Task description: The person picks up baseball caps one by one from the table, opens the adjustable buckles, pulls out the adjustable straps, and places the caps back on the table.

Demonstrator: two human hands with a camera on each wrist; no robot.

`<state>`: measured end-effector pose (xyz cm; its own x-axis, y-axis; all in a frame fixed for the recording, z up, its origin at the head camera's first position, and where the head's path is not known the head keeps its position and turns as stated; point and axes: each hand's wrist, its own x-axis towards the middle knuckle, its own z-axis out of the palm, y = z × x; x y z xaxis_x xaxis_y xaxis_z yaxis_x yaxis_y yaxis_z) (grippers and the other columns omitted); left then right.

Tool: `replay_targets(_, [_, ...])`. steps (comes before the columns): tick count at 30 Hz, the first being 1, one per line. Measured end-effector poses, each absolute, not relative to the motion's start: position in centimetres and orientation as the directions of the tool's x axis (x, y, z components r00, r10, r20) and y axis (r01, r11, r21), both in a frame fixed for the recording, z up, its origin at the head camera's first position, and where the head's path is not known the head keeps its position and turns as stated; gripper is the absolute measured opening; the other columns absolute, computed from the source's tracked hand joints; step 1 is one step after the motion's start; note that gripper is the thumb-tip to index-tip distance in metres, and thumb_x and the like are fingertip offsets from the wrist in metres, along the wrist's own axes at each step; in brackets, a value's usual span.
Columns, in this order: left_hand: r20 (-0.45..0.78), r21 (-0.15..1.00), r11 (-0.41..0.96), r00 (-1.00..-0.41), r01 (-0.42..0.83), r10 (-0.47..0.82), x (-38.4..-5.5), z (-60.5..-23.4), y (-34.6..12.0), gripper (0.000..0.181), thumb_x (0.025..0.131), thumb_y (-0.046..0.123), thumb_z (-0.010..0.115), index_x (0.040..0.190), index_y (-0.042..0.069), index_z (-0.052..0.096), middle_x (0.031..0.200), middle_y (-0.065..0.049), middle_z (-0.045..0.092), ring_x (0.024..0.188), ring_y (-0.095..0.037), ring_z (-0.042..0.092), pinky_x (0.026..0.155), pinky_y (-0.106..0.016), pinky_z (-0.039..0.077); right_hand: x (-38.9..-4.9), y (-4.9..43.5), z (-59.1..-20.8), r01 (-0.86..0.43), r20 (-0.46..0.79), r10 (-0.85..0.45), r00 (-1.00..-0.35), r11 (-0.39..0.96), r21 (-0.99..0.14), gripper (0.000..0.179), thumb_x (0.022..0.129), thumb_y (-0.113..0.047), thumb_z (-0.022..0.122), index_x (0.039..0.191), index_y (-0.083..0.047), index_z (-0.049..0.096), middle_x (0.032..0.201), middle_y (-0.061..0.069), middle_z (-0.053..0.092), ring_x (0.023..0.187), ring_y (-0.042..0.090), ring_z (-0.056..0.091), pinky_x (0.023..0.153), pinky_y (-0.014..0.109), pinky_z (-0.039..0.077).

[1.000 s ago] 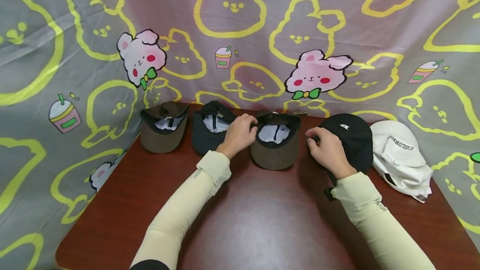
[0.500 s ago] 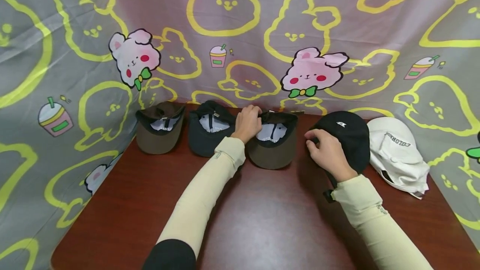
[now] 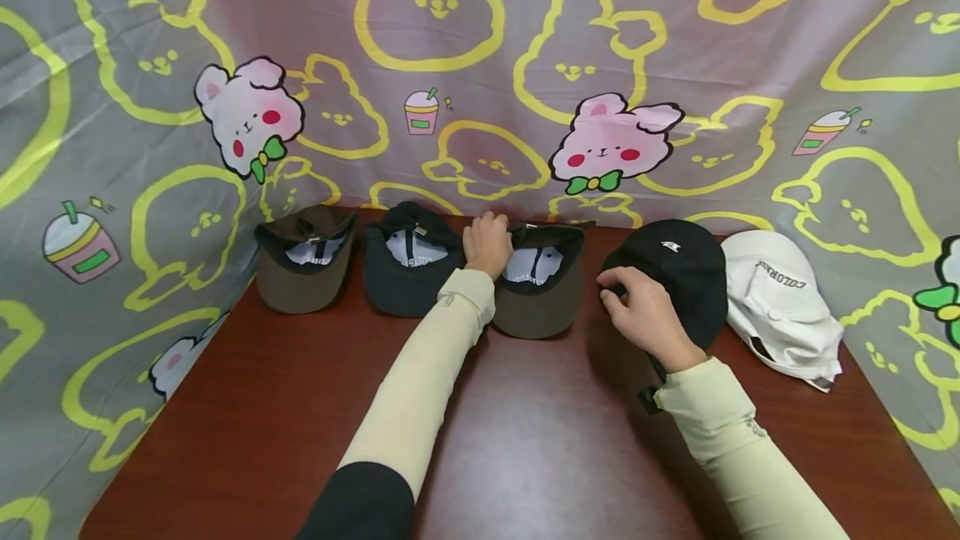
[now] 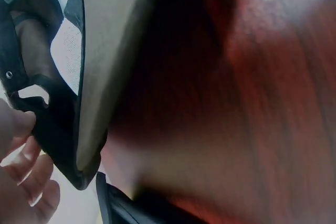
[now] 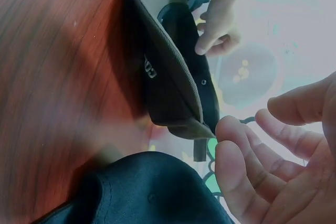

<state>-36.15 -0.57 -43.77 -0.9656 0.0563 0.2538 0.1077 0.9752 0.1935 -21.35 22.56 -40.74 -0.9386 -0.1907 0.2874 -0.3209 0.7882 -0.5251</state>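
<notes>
In the head view, my left hand (image 3: 488, 245) is at the left back edge of an upturned dark brown baseball cap (image 3: 537, 315). The left wrist view shows the thumb (image 4: 22, 123) on the inside of that cap's band and the fingers outside, pinching it. My right hand (image 3: 647, 313) hovers over the left side of a black baseball cap (image 3: 696, 282), fingers loosely bent. Nothing lies between the right thumb and fingers (image 5: 231, 166) in the right wrist view. The brown cap's brim points toward me, its pale lining facing up.
Left of my left hand lie an upturned dark navy cap (image 3: 405, 294) and another brown cap (image 3: 306, 290). A white cap (image 3: 783, 298) with lettering sits beside the black one at the right. Behind the reddish wooden table (image 3: 525, 440) hangs a patterned cloth (image 3: 465, 40).
My left hand has moved right, from between the navy and brown caps onto the brown cap's edge, and now pinches it. The right hand stays over the black cap. The head view has shifted slightly.
</notes>
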Motion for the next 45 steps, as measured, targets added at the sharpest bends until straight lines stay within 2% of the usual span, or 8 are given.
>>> replay_targets(10, [0.387,0.219,0.963,-0.92,0.155,0.06,-35.6,-42.8,-1.7,0.017,0.099,0.022,0.056,0.101,0.01,0.067,0.104,-0.008,0.068,0.098,-0.028,0.065,0.082,-0.043,0.054,-21.4,21.5,-40.6,-0.348,0.301,-0.212,-0.93,0.772,-0.532,0.021,0.094,-0.01,0.059,0.112,-0.004,0.068,0.108,0.015,0.069,0.073,0.02,0.06,0.069,0.035,0.047])
replay_targets(17, [0.469,0.383,0.883,-0.881,0.27,0.066,-33.7,-40.4,-1.5,0.017,0.101,0.021,0.051,0.096,0.009,0.062,0.095,-0.007,0.064,0.083,-0.025,0.066,0.071,-0.039,0.055,-21.7,21.1,-40.0,-0.344,0.32,-0.19,-0.928,0.766,-0.544,0.027,0.095,-0.01,0.058,0.121,-0.003,0.062,0.111,0.015,0.068,0.077,0.024,0.063,0.071,0.039,0.051])
replay_targets(23, [0.617,0.454,0.804,-0.787,0.384,0.028,-30.6,-38.0,-2.0,0.015,0.099,0.019,0.052,0.089,0.01,0.058,0.088,-0.005,0.059,0.07,-0.021,0.06,0.063,-0.036,0.051,-22.4,19.1,-39.3,-0.35,0.388,-0.133,-0.912,0.745,-0.567,0.041,0.09,-0.009,0.064,0.129,-0.001,0.053,0.115,0.017,0.062,0.089,0.03,0.062,0.081,0.047,0.051])
replay_targets(26, [0.691,0.455,0.763,-0.723,0.459,0.022,-28.9,-36.6,-2.0,0.014,0.098,0.017,0.056,0.087,0.009,0.058,0.086,-0.006,0.059,0.068,-0.02,0.059,0.062,-0.035,0.051,-22.8,18.3,-38.8,-0.348,0.452,-0.072,-0.889,0.748,-0.566,0.046,0.087,-0.009,0.069,0.129,0.001,0.053,0.119,0.021,0.058,0.102,0.036,0.056,0.092,0.053,0.046])
replay_targets(30, [0.749,0.446,0.725,-0.662,0.526,0.019,-27.2,-35.3,-1.9,0.012,0.096,0.014,0.057,0.086,0.008,0.058,0.085,-0.007,0.058,0.069,-0.019,0.059,0.062,-0.032,0.051,-23.4,17.3,-38.1,-0.334,0.482,-0.031,-0.875,0.761,-0.557,0.043,0.087,-0.012,0.072,0.124,0.002,0.057,0.121,0.023,0.059,0.11,0.04,0.052,0.099,0.056,0.041])
replay_targets(34, [0.776,0.442,0.699,-0.63,0.561,0.015,-26.1,-35.1,-2.1,0.012,0.097,0.013,0.057,0.086,0.008,0.057,0.086,-0.006,0.058,0.068,-0.017,0.057,0.061,-0.03,0.049,-23.6,16.5,-37.9,-0.335,0.495,-0.023,-0.868,0.763,-0.552,0.036,0.088,-0.016,0.073,0.118,0.001,0.064,0.119,0.022,0.063,0.11,0.04,0.054,0.098,0.055,0.043])
replay_targets(40, [0.798,0.462,0.656,-0.603,0.597,-0.012,-25.1,-34.7,-2.9,0.013,0.097,0.012,0.056,0.086,0.007,0.056,0.086,-0.008,0.058,0.07,-0.018,0.055,0.061,-0.032,0.048,-24.1,15.2,-37.2,-0.364,0.567,0.024,-0.823,0.744,-0.56,0.036,0.087,-0.016,0.074,0.12,-0.003,0.068,0.119,0.021,0.066,0.11,0.04,0.057,0.098,0.056,0.044])
replay_targets(45, [0.801,0.457,0.639,-0.599,0.619,0.007,-23.9,-34.3,-3.6,0.013,0.098,0.012,0.057,0.086,0.006,0.057,0.086,-0.009,0.057,0.072,-0.019,0.056,0.064,-0.033,0.049,-25.1,14.3,-36.4,-0.417,0.677,0.091,-0.73,0.726,-0.547,0.023,0.089,-0.016,0.072,0.109,-0.005,0.074,0.105,0.019,0.07,0.096,0.038,0.062,0.086,0.053,0.047])
